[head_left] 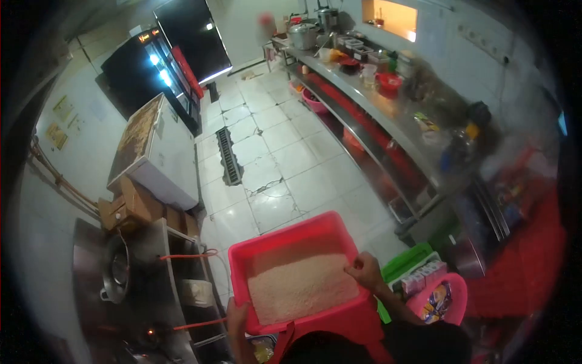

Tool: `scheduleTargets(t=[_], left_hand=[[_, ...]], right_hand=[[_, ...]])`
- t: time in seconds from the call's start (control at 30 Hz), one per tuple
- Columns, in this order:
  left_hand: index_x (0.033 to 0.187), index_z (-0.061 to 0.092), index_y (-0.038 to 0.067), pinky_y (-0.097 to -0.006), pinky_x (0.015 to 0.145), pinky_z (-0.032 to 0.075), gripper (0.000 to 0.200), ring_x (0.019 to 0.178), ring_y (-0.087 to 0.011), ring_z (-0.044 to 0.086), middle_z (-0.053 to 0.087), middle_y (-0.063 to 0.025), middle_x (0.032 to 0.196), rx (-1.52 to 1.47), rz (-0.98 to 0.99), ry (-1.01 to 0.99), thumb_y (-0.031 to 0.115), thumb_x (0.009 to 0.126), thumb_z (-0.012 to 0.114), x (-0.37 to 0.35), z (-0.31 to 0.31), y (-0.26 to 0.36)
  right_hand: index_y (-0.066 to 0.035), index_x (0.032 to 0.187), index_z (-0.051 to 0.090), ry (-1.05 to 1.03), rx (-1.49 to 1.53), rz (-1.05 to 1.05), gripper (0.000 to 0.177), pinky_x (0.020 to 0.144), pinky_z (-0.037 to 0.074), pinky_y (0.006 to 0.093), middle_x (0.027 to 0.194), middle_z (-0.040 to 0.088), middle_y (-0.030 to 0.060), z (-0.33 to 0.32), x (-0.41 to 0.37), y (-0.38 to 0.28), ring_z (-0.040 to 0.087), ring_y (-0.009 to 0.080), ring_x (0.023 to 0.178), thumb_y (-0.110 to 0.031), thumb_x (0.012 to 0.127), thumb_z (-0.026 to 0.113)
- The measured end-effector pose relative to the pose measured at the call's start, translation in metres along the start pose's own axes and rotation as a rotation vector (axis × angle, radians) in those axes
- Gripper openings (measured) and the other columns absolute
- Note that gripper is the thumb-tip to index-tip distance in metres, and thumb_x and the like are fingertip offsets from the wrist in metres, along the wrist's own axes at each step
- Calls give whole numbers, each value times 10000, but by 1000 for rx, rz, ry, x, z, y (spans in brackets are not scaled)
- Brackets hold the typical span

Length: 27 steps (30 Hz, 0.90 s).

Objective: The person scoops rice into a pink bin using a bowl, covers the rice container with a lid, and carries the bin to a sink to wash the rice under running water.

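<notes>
A pinkish-red rectangular tub (293, 236), partly filled with pale beige, crumb-like powder (306, 286), is right in front of me, tilted in view. At its near left corner my left hand (237, 316) grips the side, its fingers partly hidden. My right hand (365, 272) is at the tub's right rim, with fingers curled in a closed shape over the edge of the powder. Whether something small is pinched there is not visible. Red material (345, 333) shows beneath the near side of the tub.
At the left is a stove with a wok (118, 270); orange hoses run near the tub. Beyond stand cardboard boxes (136, 206) and a white chest freezer (167, 151). A long steel counter (388, 109) lines the right. A pink basin (456, 297) with packets sits near my right arm.
</notes>
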<state>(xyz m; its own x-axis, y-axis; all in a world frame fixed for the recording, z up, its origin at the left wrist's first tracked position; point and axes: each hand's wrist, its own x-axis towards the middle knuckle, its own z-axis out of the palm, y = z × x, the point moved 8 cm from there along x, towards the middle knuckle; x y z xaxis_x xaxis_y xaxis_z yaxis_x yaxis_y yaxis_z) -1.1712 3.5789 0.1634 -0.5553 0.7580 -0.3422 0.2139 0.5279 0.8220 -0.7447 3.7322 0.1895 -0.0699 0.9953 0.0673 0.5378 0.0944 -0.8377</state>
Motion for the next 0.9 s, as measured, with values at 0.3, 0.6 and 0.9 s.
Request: scheduleTargets(t=[0.3, 0.6, 0.9], left_hand=[[1052, 556, -16, -319, 734, 513, 262, 827, -188, 623, 647, -117, 945, -454, -122, 72, 38, 801, 609, 193, 27, 58], [1018, 564, -39, -347, 741, 498, 278, 809, -193, 614, 650, -144, 906, -294, -41, -9, 130, 802, 610, 513, 45, 192], [1050, 551, -28, -360, 754, 490, 351, 830, -226, 616, 643, -145, 918, 132, 35, -148, 190, 797, 657, 770, 93, 383]], right_hand=[[-47, 678, 572, -234, -13, -136, 238, 602, 443, 370, 687, 505, 106, 86, 295, -79, 535, 255, 646, -212, 696, 742], [-56, 701, 641, -118, 59, -98, 89, 602, 416, 331, 752, 465, 91, 151, 549, -92, 504, 220, 667, -30, 735, 564], [-10, 693, 578, 116, 94, 157, 36, 594, 409, 321, 716, 466, 85, 205, 757, -57, 513, 219, 654, 27, 697, 579]])
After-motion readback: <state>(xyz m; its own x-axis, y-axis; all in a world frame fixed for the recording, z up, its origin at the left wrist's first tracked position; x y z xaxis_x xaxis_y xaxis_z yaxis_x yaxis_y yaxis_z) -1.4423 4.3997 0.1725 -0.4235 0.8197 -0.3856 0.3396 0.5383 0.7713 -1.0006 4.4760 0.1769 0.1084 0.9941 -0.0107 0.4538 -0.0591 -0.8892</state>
